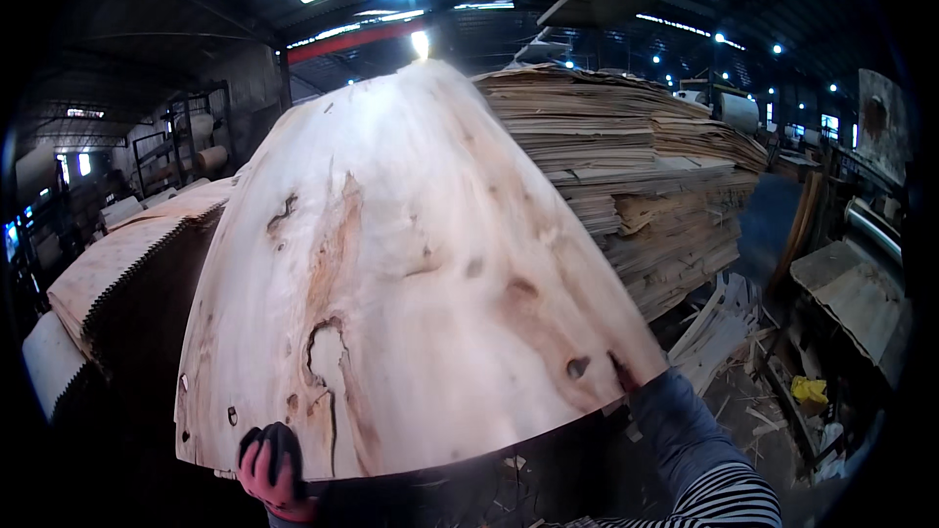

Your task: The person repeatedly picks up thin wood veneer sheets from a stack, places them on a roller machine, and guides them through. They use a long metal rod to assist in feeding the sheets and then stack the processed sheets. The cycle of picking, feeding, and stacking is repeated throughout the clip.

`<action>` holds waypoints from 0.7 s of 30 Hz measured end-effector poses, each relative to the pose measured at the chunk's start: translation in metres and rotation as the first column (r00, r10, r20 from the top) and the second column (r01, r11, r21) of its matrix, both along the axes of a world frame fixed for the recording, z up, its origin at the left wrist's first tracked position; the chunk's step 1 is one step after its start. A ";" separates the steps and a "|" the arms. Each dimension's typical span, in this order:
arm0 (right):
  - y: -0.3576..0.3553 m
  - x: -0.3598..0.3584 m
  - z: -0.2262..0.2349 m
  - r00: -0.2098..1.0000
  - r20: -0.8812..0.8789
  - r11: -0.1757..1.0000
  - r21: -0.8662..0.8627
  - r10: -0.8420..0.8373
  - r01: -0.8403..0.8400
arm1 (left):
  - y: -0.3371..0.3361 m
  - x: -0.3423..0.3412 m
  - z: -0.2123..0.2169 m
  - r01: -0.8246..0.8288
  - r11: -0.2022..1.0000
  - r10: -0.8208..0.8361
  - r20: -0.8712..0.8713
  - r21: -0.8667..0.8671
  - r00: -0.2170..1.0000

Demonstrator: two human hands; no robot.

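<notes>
A large pale sheet of wood veneer [421, 264] fills the middle of the head view, its near edge lifted toward me. Brown streaks, knots and several small holes mark its face. My left hand [272, 467], in a pink and black glove, is closed on the near edge close to the left corner, fingers curled over the top. At the near right corner my right hand [623, 374] grips the sheet; only a dark thumb-like part shows on top, and the remaining fingers are hidden. A grey cuff and a striped sleeve [724, 494] cover that arm.
Behind the sheet to the right rises a tall stack of veneer [626, 176]. Curved veneer piles with jagged edges [137, 254] stand on the left. Scrap strips [719, 328] litter the floor at right, near a machine with a metal roller [873, 230] and a yellow item [809, 390].
</notes>
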State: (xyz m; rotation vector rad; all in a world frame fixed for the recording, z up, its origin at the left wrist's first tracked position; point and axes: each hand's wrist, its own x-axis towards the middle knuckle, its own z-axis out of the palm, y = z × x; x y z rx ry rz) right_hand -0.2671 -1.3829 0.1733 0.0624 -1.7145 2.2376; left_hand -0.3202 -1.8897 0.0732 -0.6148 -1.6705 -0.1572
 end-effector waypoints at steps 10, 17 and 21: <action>-0.043 0.001 -0.081 0.970 -0.001 0.920 0.317 -0.245 0.233 | -0.008 -0.053 -0.089 0.148 0.050 -0.774 -0.055 0.988 0.631; -0.024 -0.016 -0.132 0.988 0.072 0.989 -0.039 -0.139 0.142 | 0.052 -0.013 -0.077 0.086 -0.411 -0.888 -0.420 0.907 0.189; -0.016 -0.009 -0.149 0.924 0.330 0.927 -0.368 0.195 -0.065 | 0.021 -0.008 -0.118 -0.095 -0.611 -0.789 -0.615 0.786 -0.016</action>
